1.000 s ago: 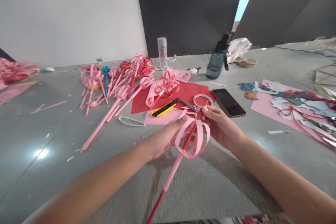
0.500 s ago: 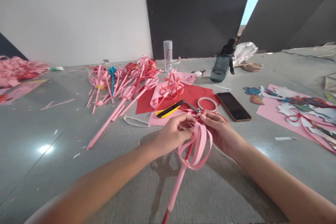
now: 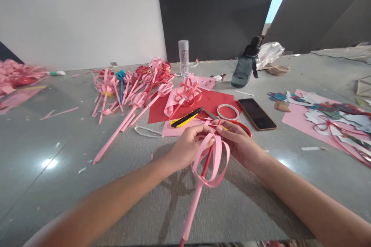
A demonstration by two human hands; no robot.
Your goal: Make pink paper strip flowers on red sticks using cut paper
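Nearest me, the looped paper piece (image 3: 216,158) hangs between the person's two hands above the grey tabletop (image 3: 139,208), its pink sleeve (image 3: 193,210) slanting back toward the body, perhaps so that the far end, where the strips meet, sits right at the fingertips. The left hand (image 3: 187,147) is curled nearly closed, thumb against the upper strips, seemingly to keep them gathered; the right hand (image 3: 239,139) pinches thumb to finger around the red rod (image 3: 208,160) near its tip, likely to steady it. Just beyond lie the scissors (image 3: 244,126), the yellow cutter (image 3: 187,118) and a roll of tape (image 3: 218,112), presumably left close for easy reach, with a phone (image 3: 257,114) to their right. Farther off, finished-looking paper stems (image 3: 135,102) lie heaped together, well apart from the working spot, and a clear bottle (image 3: 183,58) stands near the wall. Compared with a second ago, the left fingers have come from behind the loops up to their tops, and more of the scissors' red handle shows beside the right hand.
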